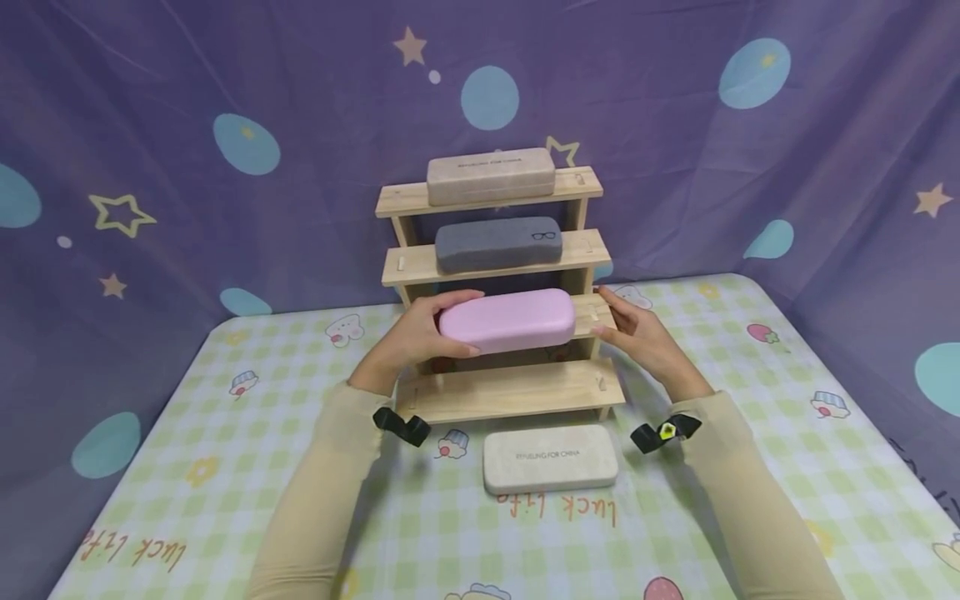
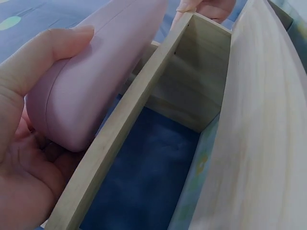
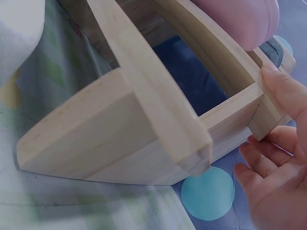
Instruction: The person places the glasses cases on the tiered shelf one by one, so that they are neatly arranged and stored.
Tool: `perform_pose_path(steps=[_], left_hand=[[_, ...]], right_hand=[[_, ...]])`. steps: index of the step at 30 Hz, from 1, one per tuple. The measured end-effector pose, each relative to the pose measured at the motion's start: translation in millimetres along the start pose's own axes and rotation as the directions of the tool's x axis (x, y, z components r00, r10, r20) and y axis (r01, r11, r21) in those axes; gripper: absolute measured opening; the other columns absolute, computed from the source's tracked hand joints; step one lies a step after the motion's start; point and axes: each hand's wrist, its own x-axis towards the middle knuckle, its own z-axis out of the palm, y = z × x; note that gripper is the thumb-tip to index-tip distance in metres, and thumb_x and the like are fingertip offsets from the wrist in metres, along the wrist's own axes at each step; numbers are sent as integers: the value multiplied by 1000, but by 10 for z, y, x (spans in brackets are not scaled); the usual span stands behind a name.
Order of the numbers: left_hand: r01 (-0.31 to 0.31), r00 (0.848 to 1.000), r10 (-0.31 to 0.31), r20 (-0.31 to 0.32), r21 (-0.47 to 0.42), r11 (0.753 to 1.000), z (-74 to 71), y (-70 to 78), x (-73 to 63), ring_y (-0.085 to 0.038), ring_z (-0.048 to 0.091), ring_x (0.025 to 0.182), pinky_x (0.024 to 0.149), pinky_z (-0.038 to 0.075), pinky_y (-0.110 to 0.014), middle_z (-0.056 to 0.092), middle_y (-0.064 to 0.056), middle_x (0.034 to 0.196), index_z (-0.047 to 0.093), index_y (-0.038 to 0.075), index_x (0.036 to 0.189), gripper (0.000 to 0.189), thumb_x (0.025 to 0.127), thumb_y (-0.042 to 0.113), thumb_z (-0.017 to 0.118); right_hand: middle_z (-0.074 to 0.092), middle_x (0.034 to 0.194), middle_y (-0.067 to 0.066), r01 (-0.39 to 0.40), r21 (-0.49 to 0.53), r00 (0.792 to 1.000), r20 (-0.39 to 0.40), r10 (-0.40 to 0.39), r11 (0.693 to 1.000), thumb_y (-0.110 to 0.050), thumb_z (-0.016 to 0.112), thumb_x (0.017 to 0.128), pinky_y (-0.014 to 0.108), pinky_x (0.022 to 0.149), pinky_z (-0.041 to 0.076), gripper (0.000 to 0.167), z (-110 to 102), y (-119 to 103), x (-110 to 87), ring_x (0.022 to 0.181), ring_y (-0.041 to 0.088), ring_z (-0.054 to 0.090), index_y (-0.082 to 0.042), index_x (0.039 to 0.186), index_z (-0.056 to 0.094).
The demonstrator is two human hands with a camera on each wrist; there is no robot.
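My left hand (image 1: pixel 423 335) grips the left end of a pink glasses case (image 1: pixel 510 321), thumb on the near side and fingers on the far side. The case overlaps the second-lowest board of a wooden step shelf (image 1: pixel 510 390) in the head view. In the left wrist view the case (image 2: pixel 103 67) is tilted beside the board's edge. My right hand (image 1: pixel 637 329) holds the right end of that same board, and in the right wrist view the thumb (image 3: pixel 283 84) lies at its edge with the fingers curled below.
A beige glasses case (image 1: pixel 491 179) lies on the top board and a grey-blue case (image 1: pixel 498 244) on the one below. A whitish case (image 1: pixel 551 458) lies on the checked tablecloth (image 1: pixel 247 467) before the shelf. A purple patterned curtain (image 1: pixel 337 100) hangs behind.
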Motion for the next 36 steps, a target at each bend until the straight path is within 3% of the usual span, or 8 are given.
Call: perform_pose_path(steps=[15, 25, 36], left_hand=[[-4, 1000, 4, 27, -1, 1000, -50, -51, 112, -25, 53, 102, 85, 45, -33, 57, -15, 125, 53, 4, 132, 77, 62, 0, 85], [2, 1000, -2, 10, 40, 999, -73, -61, 154, -25, 54, 99, 84, 45, -34, 59, -15, 122, 54, 7, 132, 77, 62, 3, 86], [32, 999, -32, 12, 6, 999, -84, -89, 143, -25, 54, 99, 85, 45, -33, 58, -15, 122, 55, 10, 132, 75, 63, 3, 85]], right_hand=[[15, 156, 11, -6, -24, 1000, 2, 6, 1000, -14, 61, 92, 21, 105, 28, 73, -1, -30, 3, 141, 26, 19, -4, 150, 18], [15, 156, 12, 8, -13, 1000, 2, -8, 1000, -13, 61, 93, 19, 105, 29, 72, -6, -16, 16, 141, 27, 19, -3, 149, 17], [15, 155, 14, -2, 11, 1000, -4, 2, 1000, -13, 61, 92, 19, 103, 31, 73, 7, -9, 2, 140, 29, 20, -1, 149, 17]])
